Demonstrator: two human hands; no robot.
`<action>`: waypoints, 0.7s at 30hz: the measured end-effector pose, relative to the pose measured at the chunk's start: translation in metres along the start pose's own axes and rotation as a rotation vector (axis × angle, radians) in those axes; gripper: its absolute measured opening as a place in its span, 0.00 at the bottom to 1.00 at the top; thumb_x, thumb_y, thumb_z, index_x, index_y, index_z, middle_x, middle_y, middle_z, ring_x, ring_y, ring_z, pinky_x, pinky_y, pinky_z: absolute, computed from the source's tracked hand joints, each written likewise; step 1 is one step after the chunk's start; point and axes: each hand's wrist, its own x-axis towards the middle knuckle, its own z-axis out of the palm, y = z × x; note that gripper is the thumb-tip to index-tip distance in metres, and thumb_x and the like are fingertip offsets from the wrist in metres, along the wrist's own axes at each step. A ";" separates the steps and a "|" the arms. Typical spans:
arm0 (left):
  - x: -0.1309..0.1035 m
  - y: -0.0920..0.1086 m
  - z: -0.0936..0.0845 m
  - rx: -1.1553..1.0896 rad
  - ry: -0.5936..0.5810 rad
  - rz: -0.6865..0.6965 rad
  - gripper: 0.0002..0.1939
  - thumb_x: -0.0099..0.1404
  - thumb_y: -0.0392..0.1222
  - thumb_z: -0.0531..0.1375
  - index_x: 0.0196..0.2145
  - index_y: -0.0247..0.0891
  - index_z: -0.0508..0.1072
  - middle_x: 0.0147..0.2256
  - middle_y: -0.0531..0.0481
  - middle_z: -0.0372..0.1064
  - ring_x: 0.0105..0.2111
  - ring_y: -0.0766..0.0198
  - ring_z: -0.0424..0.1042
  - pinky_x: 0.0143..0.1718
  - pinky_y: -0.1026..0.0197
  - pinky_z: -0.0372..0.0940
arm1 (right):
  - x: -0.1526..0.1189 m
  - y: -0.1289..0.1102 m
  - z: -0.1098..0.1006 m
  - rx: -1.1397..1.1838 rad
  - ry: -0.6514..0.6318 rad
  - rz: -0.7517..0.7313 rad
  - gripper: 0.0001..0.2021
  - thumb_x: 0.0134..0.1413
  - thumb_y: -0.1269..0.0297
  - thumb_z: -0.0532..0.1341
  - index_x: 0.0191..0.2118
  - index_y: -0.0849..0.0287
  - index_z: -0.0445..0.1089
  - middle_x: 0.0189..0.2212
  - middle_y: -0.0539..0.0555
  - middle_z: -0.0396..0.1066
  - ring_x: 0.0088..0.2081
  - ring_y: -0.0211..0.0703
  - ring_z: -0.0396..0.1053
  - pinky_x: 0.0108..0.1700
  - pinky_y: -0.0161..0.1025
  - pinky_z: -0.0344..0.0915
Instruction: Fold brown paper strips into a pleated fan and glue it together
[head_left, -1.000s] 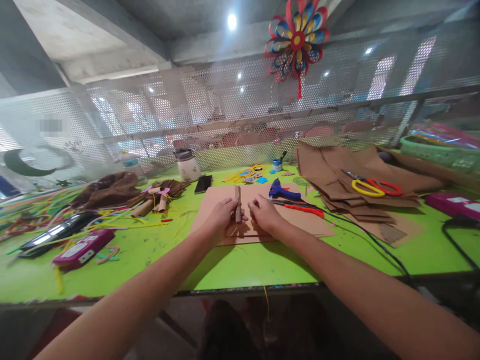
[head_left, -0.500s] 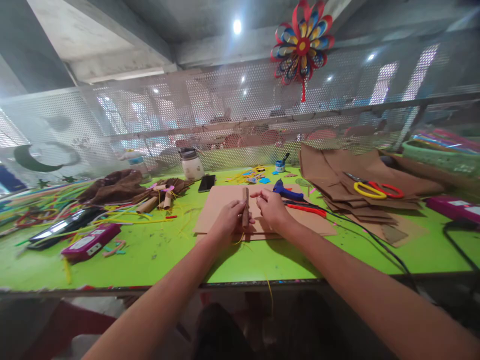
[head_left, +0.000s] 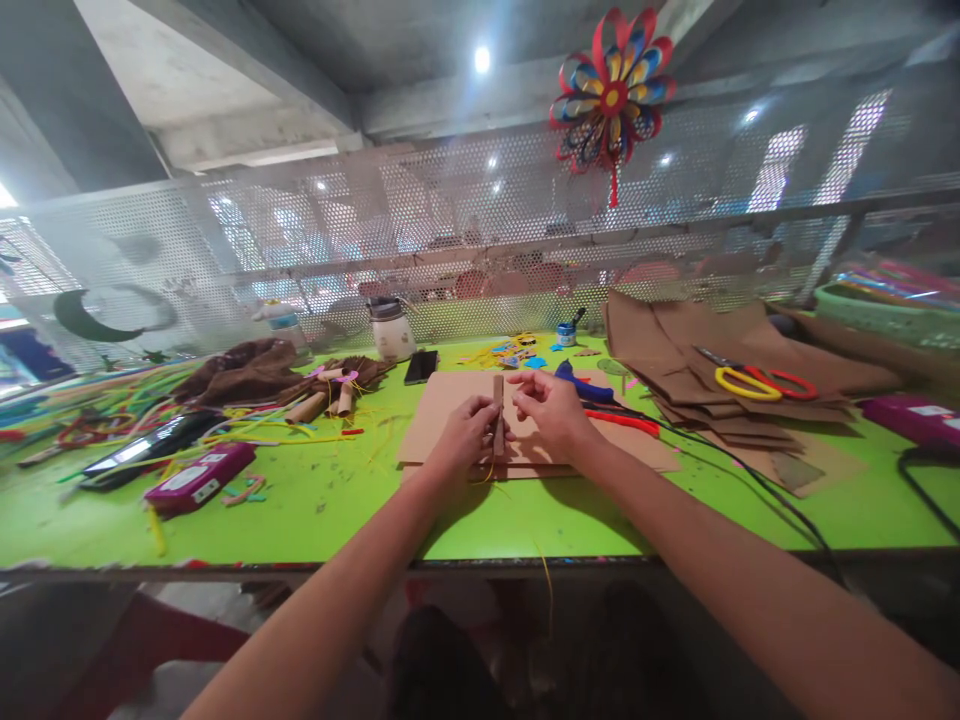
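My left hand (head_left: 465, 438) grips a narrow brown paper roll (head_left: 499, 415), holding it upright above a tan cardboard sheet (head_left: 431, 415). A thin yellow string (head_left: 491, 468) hangs below the roll. Just right of the roll is my right hand (head_left: 553, 408), with its thumb and curled fingers drawn together; whether a thread is pinched there is too small to see. Beyond my right wrist lie a blue glue gun (head_left: 583, 385) and a tool with red handles (head_left: 626, 423), both partly covered by my hand and arm.
On the right, scissors (head_left: 750, 383) lie on stacked brown paper (head_left: 660, 345), near a black cable (head_left: 739, 480). At left are a purple power strip (head_left: 201, 478), several paper rolls (head_left: 306, 408) and coloured strands. A phone (head_left: 421, 367) and a jar (head_left: 392, 332) stand behind.
The whole view has shifted slightly to the right and down. My left hand keeps its hold on the roll, and my right hand stays beside it with its fingers slightly more curled.
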 end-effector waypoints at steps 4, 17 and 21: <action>0.003 -0.004 -0.004 -0.065 -0.028 0.023 0.07 0.57 0.36 0.58 0.35 0.35 0.67 0.26 0.47 0.69 0.26 0.64 0.72 0.29 0.63 0.66 | 0.002 -0.001 -0.003 0.030 0.012 0.002 0.10 0.38 0.66 0.60 0.31 0.63 0.67 0.17 0.44 0.60 0.18 0.32 0.59 0.23 0.33 0.57; 0.001 0.001 -0.008 -0.172 -0.102 0.042 0.08 0.55 0.33 0.62 0.32 0.30 0.66 0.27 0.44 0.71 0.30 0.61 0.74 0.38 0.59 0.66 | 0.002 -0.015 -0.006 0.212 -0.048 0.073 0.11 0.45 0.58 0.60 0.32 0.59 0.62 0.09 0.36 0.50 0.10 0.27 0.45 0.14 0.29 0.48; 0.002 -0.002 -0.008 -0.148 -0.136 0.081 0.10 0.54 0.36 0.64 0.32 0.31 0.66 0.28 0.44 0.71 0.30 0.60 0.74 0.35 0.59 0.65 | 0.004 -0.009 -0.008 0.158 -0.069 0.075 0.12 0.38 0.63 0.64 0.29 0.62 0.65 0.13 0.44 0.64 0.15 0.30 0.59 0.19 0.31 0.59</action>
